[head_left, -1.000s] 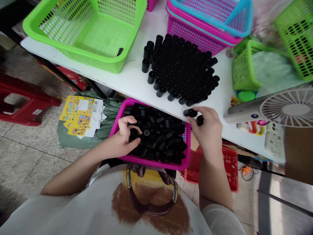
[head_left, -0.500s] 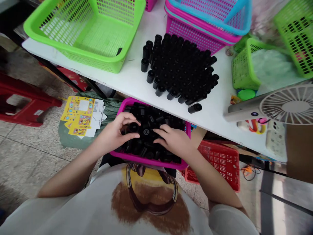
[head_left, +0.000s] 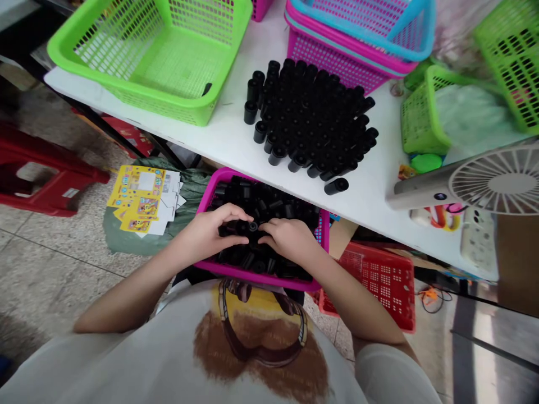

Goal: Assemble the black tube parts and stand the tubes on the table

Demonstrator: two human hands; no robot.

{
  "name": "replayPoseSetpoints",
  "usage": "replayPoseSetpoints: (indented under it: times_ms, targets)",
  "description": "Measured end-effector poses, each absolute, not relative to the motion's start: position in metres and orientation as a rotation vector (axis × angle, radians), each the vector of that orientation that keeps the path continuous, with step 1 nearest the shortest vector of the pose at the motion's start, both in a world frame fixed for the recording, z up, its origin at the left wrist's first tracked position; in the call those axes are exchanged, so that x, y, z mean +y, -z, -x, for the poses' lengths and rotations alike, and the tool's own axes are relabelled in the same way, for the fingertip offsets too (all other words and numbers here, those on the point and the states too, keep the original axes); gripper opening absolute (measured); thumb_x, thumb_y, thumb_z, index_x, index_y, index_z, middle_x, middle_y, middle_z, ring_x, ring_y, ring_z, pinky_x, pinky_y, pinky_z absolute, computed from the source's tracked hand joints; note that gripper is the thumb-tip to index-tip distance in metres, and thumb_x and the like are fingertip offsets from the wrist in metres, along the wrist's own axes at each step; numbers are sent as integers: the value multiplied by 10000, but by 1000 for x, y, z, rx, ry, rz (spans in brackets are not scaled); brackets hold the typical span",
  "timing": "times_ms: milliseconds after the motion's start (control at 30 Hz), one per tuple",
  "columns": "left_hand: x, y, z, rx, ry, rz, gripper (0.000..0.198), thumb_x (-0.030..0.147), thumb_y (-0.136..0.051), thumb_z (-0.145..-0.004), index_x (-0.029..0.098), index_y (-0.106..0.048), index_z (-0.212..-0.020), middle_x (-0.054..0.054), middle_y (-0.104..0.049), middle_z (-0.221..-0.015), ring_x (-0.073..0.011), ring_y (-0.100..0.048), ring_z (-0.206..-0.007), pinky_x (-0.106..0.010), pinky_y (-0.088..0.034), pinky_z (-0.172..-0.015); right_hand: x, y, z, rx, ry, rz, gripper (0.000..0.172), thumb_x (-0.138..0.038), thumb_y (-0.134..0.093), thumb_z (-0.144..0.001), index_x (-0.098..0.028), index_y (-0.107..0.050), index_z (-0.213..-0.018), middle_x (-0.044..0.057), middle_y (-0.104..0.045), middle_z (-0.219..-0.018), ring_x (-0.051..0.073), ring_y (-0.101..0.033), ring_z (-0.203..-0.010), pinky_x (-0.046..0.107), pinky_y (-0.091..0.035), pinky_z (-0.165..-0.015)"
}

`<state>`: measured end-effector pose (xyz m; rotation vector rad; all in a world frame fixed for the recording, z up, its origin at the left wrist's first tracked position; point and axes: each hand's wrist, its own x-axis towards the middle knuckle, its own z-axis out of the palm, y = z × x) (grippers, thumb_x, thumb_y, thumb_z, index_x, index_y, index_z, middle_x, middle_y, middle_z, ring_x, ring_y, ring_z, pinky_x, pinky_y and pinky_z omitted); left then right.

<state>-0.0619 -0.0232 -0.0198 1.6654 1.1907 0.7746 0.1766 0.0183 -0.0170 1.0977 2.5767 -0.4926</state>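
Note:
A pink basket [head_left: 320,235] full of loose black plastic tubes [head_left: 273,207] rests on my lap below the table edge. My left hand [head_left: 210,233] and my right hand [head_left: 290,238] are both inside it, fingers curled, meeting over one black tube [head_left: 246,227] that they grip between them. On the white table [head_left: 227,140] above stands a dense cluster of upright black tubes [head_left: 311,120]. One black tube [head_left: 336,186] lies on its side at the near edge of that cluster.
A large green basket [head_left: 151,56] sits at the table's left, stacked pink and blue baskets [head_left: 357,39] at the back, small green baskets [head_left: 421,118] and a white fan [head_left: 492,182] at the right. Below are a red crate [head_left: 379,280], a red stool [head_left: 46,179] and yellow leaflets [head_left: 141,199].
My right hand left a black tube lying on the table, dropped into the pink basket and closed in on my left hand; both now grip one tube together.

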Motion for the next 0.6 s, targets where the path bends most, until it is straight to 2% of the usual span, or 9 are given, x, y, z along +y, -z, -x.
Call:
replayPoseSetpoints:
  times_ms: [100, 167, 267, 333, 433, 600]
  targets:
    - [-23, 20, 63, 1191, -801, -1735, 333, 401, -809, -897, 227, -694, -1157, -64, -782, -1204, -216, -759, -1109, -350, -617, -973, 25, 18, -185, 2621, 652, -1186, 227, -253, -602, -1039, -247, -791, -1163, 58, -832, -1127, 249, -797, -1015, 318, -577, -752]
    - [-23, 19, 64, 1203, -840, -1786, 327, 406, -819, -893, 224, -725, -1149, -75, -778, -1201, -221, -751, -1113, -346, -619, -966, 27, 14, -196, 2759, 862, -1380, 226, -213, -615, -1010, -265, -812, -1107, 33, -840, -1107, 228, -799, -1001, 329, -606, -817]
    - [-23, 17, 62, 1231, -869, -1826, 319, 408, -812, -907, 231, -763, -1168, -83, -779, -1210, -225, -739, -1142, -366, -595, -1046, 23, 3, -212, 2925, 1248, -1881, 216, -236, -636, -976, -271, -827, -1071, 20, -845, -1059, 205, -799, -954, 355, -633, -889]
    - [-24, 15, 58, 1239, -867, -1805, 372, 437, -809, -908, 233, -762, -1216, -87, -781, -1236, -230, -740, -1158, -381, -577, -1089, 16, -6, -217, 2884, 1453, -2091, 214, -256, -642, -959, -271, -835, -1050, 16, -846, -1000, 200, -800, -891, 361, -650, -847]
    - [-25, 13, 50, 1211, -870, -1768, 441, 473, -813, -897, 235, -753, -1263, -91, -787, -1249, -235, -754, -1140, -382, -593, -1072, 3, -13, -212, 2805, 1652, -2046, 204, -243, -662, -918, -277, -849, -994, 6, -841, -906, 187, -791, -784, 344, -660, -770]
    - [-23, 14, 43, 1099, -983, -1807, 380, 422, -842, -881, 224, -781, -1199, -87, -811, -1167, -221, -782, -1065, -343, -625, -1003, -8, -4, -198, 2682, 1917, -2007, 181, -250, -670, -900, -262, -843, -954, 0, -818, -813, 171, -781, -734, 324, -663, -754]
